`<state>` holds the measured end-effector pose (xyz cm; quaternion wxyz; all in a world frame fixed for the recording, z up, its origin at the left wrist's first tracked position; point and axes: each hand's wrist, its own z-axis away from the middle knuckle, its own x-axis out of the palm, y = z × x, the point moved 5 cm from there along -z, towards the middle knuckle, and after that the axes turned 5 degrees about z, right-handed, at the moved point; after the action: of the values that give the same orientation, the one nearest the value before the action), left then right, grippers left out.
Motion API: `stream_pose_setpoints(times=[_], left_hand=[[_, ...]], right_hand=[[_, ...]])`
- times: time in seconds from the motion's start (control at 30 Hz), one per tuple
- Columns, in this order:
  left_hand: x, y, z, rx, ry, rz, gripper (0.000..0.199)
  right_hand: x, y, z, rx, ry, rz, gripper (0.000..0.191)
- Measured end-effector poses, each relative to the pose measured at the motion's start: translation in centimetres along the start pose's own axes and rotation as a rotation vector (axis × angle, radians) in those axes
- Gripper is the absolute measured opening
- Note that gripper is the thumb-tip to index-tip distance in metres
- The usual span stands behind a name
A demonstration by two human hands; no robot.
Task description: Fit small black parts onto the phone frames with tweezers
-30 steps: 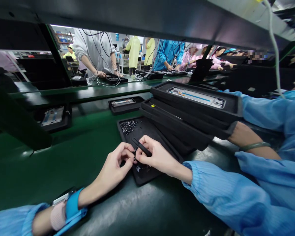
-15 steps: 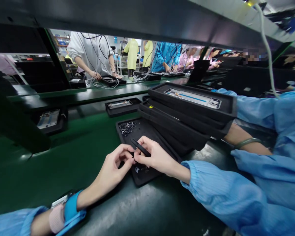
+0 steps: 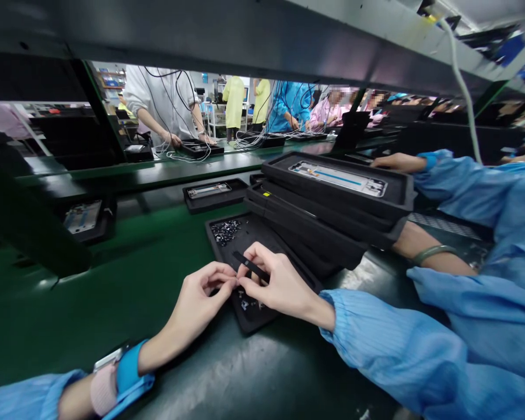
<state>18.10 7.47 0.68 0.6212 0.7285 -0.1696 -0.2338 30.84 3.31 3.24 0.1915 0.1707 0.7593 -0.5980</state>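
Over a shallow black tray [image 3: 256, 230], my two hands meet fingertip to fingertip. My right hand [image 3: 282, 283] is closed around a slim black tool, which looks like tweezers [image 3: 254, 267], lying across its fingers. The thumb and forefinger of my left hand [image 3: 201, 297] are pinched together against the right fingertips. Whatever sits between them is too small or hidden to make out. A pile of tiny black and silver parts [image 3: 226, 231] lies in the tray's far left corner. A few small metallic pieces [image 3: 245, 304] are at its near end, partly under my hands.
Stacked black trays [image 3: 315, 219] stand just beyond, the top one carrying a phone-like metal frame [image 3: 339, 178]. At the right, a co-worker's blue sleeve [image 3: 464, 181] and hand [image 3: 396, 162] reach the stack. Another tray [image 3: 216, 203] lies farther back. A metal shelf [image 3: 227, 35] hangs overhead.
The tool has tipped slightly in my right hand, and my pinched fingertips have drawn closer together. A co-worker's hand has appeared by the far side of the stacked trays.
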Motion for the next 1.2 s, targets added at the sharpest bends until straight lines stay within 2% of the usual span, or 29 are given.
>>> stream_pose_setpoints(times=[0.1, 0.2, 0.37, 0.57, 0.83, 1.07, 1.13, 1.2], left_hand=[[-0.1, -0.2, 0.0, -0.006, 0.002, 0.006, 0.016], [-0.4, -0.6, -0.1, 0.009, 0.022, -0.016, 0.017], [-1.2, -0.9, -0.8, 0.083, 0.067, -0.168, 0.013], [-1.6, -0.9, -0.9, 0.089, 0.076, -0.214, 0.011], [-1.6, -0.9, -0.9, 0.079, 0.075, -0.215, 0.012], [-1.6, -1.2, -0.6, 0.080, 0.070, -0.247, 0.016], [-2.4, -1.4, -1.3, 0.111, 0.067, -0.295, 0.016], [-4.1, -1.0, -3.1, 0.170, 0.111, -0.387, 0.016]], right_hand=[[-0.2, -0.4, -0.1, -0.028, 0.006, 0.059, 0.014], [-1.3, -0.6, -0.4, -0.081, 0.012, 0.203, 0.004], [-2.2, 0.1, -0.8, -0.211, -0.218, 0.414, 0.007], [-0.8, 0.7, -0.5, -0.255, -0.312, 0.497, 0.014], [-0.1, 0.2, 0.3, -0.218, -0.313, 0.593, 0.009], [-0.2, 0.1, 0.3, -0.226, -0.316, 0.575, 0.009], [-0.4, 0.1, 0.1, -0.250, -0.321, 0.549, 0.007], [-0.7, -0.1, -0.1, -0.291, -0.311, 0.513, 0.006]])
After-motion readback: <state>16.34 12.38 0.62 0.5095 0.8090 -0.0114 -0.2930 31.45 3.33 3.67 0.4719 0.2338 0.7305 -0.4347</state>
